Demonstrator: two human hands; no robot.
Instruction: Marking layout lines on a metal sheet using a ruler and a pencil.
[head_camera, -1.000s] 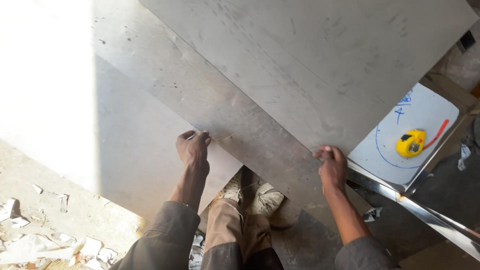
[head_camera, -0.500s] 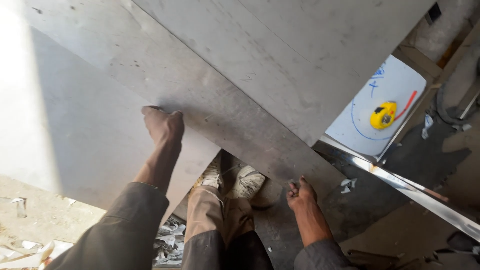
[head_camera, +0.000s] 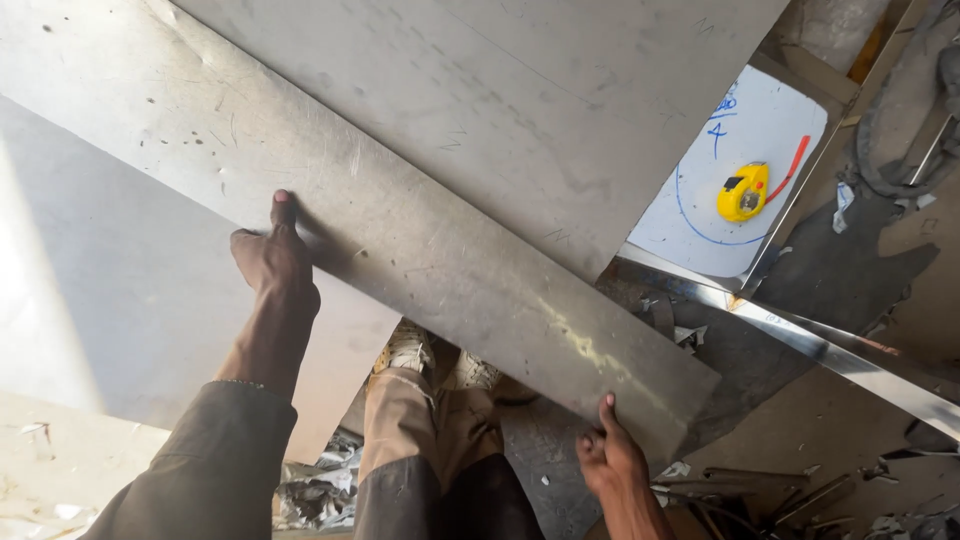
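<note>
Grey sheet-metal strip (head_camera: 440, 250) lies slanted over larger sheets (head_camera: 520, 90). My left hand (head_camera: 272, 262) has fingers clamped on its near edge; my right hand (head_camera: 608, 455) pinches its lower corner. Yellow tape measure (head_camera: 743, 192) sits well apart.

This is a metal workshop. Big flat sheets of grey metal (head_camera: 560, 110) lie stacked over each other and fill most of the view. The sheets have scratches and small marks on them. A yellow tape measure (head_camera: 743, 192) sits on a white board (head_camera: 690, 225) with a blue circle drawn on it. A long shiny metal strip (head_camera: 850, 365) lies on the dusty floor (head_camera: 800, 440). Small metal scraps (head_camera: 790, 495) and bits of torn paper (head_camera: 315, 480) are scattered around on the ground.
</note>
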